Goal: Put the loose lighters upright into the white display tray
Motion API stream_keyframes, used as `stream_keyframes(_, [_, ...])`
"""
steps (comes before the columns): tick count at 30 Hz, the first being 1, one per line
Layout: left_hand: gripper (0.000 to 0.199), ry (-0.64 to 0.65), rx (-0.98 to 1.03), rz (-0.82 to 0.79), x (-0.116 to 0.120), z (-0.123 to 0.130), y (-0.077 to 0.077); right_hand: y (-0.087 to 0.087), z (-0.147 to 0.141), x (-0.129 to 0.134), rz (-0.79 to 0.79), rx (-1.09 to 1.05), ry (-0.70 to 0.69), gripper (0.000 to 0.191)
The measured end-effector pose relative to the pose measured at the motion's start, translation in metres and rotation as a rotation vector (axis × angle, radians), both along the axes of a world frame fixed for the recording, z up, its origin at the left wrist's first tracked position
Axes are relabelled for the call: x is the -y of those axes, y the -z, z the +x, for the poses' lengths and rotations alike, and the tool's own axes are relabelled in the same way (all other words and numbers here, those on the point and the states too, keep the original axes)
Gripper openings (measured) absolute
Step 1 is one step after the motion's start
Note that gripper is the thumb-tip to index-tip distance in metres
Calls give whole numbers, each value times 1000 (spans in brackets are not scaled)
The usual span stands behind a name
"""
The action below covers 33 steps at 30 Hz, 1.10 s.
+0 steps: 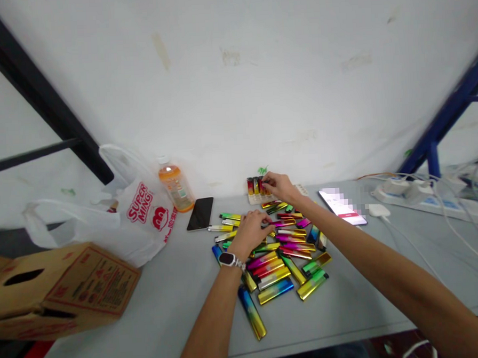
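Metallic lighters (273, 276) in gold, red, blue, green and purple lie in a loose heap on the grey table. Behind them, by the wall, a pale tray with round holes (256, 199) holds a short row of upright lighters (256, 185). My right hand (280, 185) reaches to this row, thumb and fingers pinched on the top of a lighter at its right end. My left hand (251, 230), with a watch on the wrist, is over the heap. Its fingers are curled down among the lighters, and what they grip is hidden.
A dark phone (201, 213) and an orange drink bottle (176, 186) are left of the heap, beside a white plastic bag (117, 228) and a cardboard box (64, 289). To the right lie a lit phone (342, 206), a white charger (378, 210) and a power strip (432, 195) with cables.
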<state>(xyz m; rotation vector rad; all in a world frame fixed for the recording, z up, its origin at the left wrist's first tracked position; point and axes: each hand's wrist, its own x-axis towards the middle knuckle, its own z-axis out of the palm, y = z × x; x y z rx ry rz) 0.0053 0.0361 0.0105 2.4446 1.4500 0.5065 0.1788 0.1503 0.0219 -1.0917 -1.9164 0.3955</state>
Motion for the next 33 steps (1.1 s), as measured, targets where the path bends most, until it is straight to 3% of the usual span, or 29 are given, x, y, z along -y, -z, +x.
stream_keyframes(7, [32, -41, 6, 2, 0, 3, 3, 3, -2, -6, 0, 7, -13, 14])
stream_keyframes(16, [18, 12, 66, 6, -2, 3, 5, 0, -7, -4, 50, 89, 29, 14])
stream_keyframes(20, [11, 13, 210, 36, -6, 2, 5, -2, -4, 3, 249, 303, 153, 20])
stream_keyframes(25, [15, 42, 521, 100, -11, -2, 3, 0, -1, 13, 242, 416, 217, 31])
stream_keyframes(29, [15, -14, 670, 127, -11, -2, -3, 2, -3, 27, 202, 332, 227, 41])
stream_keyframes(33, [18, -54, 831, 162, -9, 2, -8, 1, -10, 54, 29, -52, 176, 51])
